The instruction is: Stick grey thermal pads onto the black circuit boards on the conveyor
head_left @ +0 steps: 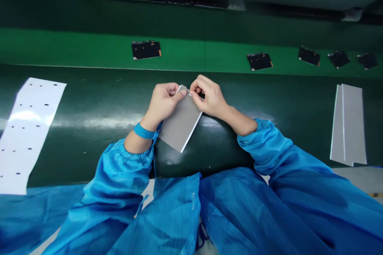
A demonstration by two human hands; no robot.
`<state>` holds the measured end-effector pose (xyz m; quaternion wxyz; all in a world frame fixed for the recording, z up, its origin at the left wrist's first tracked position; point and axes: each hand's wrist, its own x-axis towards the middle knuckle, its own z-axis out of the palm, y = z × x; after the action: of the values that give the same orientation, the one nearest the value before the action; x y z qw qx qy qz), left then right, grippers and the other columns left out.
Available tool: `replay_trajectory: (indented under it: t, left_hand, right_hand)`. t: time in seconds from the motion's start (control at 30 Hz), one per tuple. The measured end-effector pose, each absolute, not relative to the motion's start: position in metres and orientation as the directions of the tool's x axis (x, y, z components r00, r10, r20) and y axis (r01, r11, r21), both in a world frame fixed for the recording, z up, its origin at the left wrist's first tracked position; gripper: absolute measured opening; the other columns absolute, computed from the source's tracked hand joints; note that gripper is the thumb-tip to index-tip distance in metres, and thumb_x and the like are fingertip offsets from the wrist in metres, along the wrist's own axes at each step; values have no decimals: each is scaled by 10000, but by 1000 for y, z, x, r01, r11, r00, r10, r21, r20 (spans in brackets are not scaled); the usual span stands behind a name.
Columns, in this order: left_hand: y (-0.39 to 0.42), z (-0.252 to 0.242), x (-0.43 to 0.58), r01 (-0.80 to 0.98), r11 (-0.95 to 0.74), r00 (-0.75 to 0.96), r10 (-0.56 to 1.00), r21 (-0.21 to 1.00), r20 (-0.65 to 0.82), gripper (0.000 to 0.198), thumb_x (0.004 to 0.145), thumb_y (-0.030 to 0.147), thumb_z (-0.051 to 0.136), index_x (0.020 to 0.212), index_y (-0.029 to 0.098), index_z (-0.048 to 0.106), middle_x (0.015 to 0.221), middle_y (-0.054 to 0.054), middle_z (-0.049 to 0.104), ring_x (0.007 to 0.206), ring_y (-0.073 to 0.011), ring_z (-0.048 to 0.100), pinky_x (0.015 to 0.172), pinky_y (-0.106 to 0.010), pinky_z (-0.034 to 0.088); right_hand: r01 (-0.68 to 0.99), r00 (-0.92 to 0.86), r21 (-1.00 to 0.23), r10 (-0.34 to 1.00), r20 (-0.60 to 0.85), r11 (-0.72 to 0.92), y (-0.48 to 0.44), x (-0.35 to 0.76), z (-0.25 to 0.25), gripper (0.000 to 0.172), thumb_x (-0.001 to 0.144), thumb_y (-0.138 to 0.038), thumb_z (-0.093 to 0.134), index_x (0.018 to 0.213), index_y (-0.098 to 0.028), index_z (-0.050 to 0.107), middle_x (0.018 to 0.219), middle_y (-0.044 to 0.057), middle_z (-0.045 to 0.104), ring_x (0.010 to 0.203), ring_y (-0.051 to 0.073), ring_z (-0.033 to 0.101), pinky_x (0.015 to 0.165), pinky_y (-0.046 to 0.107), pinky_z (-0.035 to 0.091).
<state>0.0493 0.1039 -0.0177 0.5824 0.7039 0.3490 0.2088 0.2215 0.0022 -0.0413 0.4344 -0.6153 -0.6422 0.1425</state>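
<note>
A grey rectangular pad (pixel 181 121) with a white edge is held tilted above the dark green work surface (pixel 98 127). My left hand (pixel 163 101) grips its upper left corner, fingers curled and thumb pressing the top edge. My right hand (pixel 209 96) pinches the same top corner with fingertips pressed together, apparently on a thin film layer there. Both arms wear blue sleeves, and a blue wrist strap (pixel 144 131) circles my left wrist.
A white backing sheet (pixel 28 131) with small dark holes lies at the left. Two grey strips (pixel 350 125) lie at the right. Several dark circuit boards (pixel 146 49) sit on the green conveyor belt (pixel 74 48) behind, another board (pixel 259 61) further right.
</note>
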Motion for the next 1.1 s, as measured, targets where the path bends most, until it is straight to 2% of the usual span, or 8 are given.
replay_trajectory:
  t: [0.13,0.27,0.37,0.5,0.73,0.9,1.1]
  left_hand:
    - [104,-18,50,259,-75,653,749,963,-117,319,776,413,742,624,201,560,561,19,461,523,-95,332,487,-241,227]
    - [103,-19,51,276,-109,661,743,955,-106,309,785,407,731,628,196,568,575,6,506,543,-104,379,500,-239,256]
    - [103,-19,52,285,-132,671,735,949,-99,301,788,402,717,629,196,564,587,-1,521,558,-112,408,510,-242,265]
    - [102,-20,52,295,-160,676,732,942,-87,302,792,385,711,620,197,551,586,-1,505,564,-111,388,513,-245,241]
    - [101,-17,53,302,-112,677,725,947,-130,302,783,362,744,618,192,557,607,-9,512,574,-112,395,528,-256,264]
    - [102,-18,53,297,-102,682,719,949,-137,288,800,352,746,635,181,585,615,-11,529,572,-110,405,528,-251,277]
    - [102,-21,53,289,-96,689,712,953,-137,247,812,381,723,694,179,644,652,-25,624,595,-135,504,530,-238,340]
  right_hand:
    - [599,211,-782,909,359,170,3,222,-39,156,997,-300,609,885,-236,521,869,47,563,781,198,530,754,359,467]
    - [429,313,-902,929,197,46,6,224,-39,194,1008,-384,605,916,-235,523,859,33,575,708,160,491,661,314,446]
    - [351,312,-936,941,132,15,7,223,-39,165,975,-363,640,1028,-236,549,921,24,613,682,135,467,641,291,445]
    - [365,282,-930,946,160,48,6,220,-41,233,929,-281,666,1126,-248,547,979,18,647,667,126,445,642,289,447]
    - [462,278,-886,944,176,30,3,216,-38,230,964,-269,668,1150,-255,533,950,7,641,645,124,433,655,293,449]
    - [439,288,-898,944,163,21,4,216,-41,211,1046,-397,635,1156,-263,515,930,11,581,640,132,429,630,295,453]
    - [348,429,-938,889,163,4,16,231,-58,347,1070,-586,589,1150,-279,449,967,34,538,794,173,554,648,297,495]
